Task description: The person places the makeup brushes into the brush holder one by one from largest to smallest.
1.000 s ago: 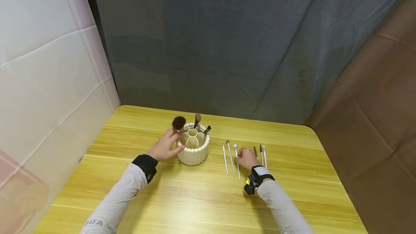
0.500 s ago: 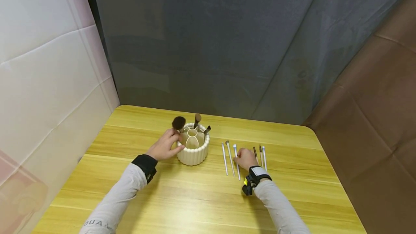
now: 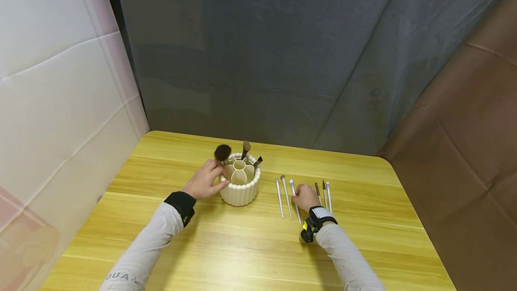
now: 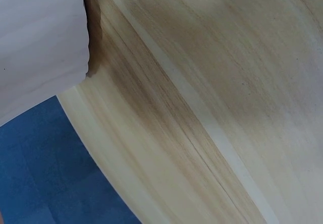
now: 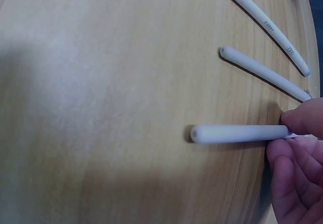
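Two hands work on the bench [image 3: 250, 241]: the right hand [image 3: 305, 197] has its grip pinched on a white brush [image 5: 237, 133] lying flat, handle jutting out from the fingertips [image 5: 303, 120], while the left hand [image 3: 205, 181] clasps the ribbed holder [image 3: 240, 186].

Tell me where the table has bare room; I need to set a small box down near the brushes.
Bare wood runs along the near edge of the table, between both sleeves, and right of the loose brushes. It is crowded between the holder and the right hand.
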